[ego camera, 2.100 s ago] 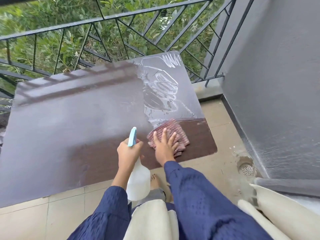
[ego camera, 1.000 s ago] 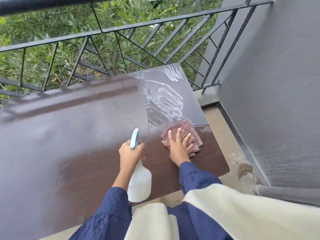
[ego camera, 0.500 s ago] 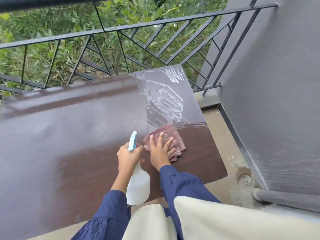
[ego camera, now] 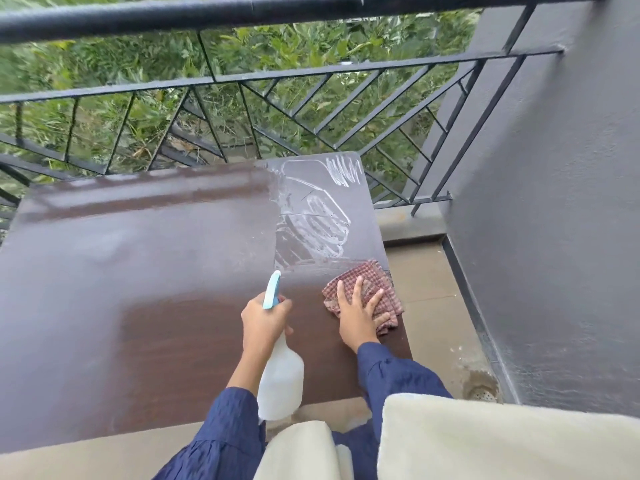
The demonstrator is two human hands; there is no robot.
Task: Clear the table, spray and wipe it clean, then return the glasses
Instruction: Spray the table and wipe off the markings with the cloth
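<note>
A dark brown table (ego camera: pixel 145 278) fills the middle of the view, with white foamy smears (ego camera: pixel 313 216) on its far right part. My right hand (ego camera: pixel 358 311) presses flat on a red checked cloth (ego camera: pixel 372 282) at the table's right edge, fingers spread. My left hand (ego camera: pixel 265 320) grips the neck of a white spray bottle (ego camera: pixel 280 379) with a light blue trigger, held just above the table's near edge. No glasses are in view.
A black metal railing (ego camera: pixel 277 77) runs behind the table, with green foliage beyond. A grey wall (ego camera: pixel 554 220) stands on the right. A floor drain (ego camera: pixel 483 393) sits in the tiled floor beside the wall. Cream fabric (ego camera: pixel 485 441) lies at the bottom right.
My right hand has slid the cloth from near the spray bottle out to the table's right edge. The left hand and bottle have stayed about where they were.
</note>
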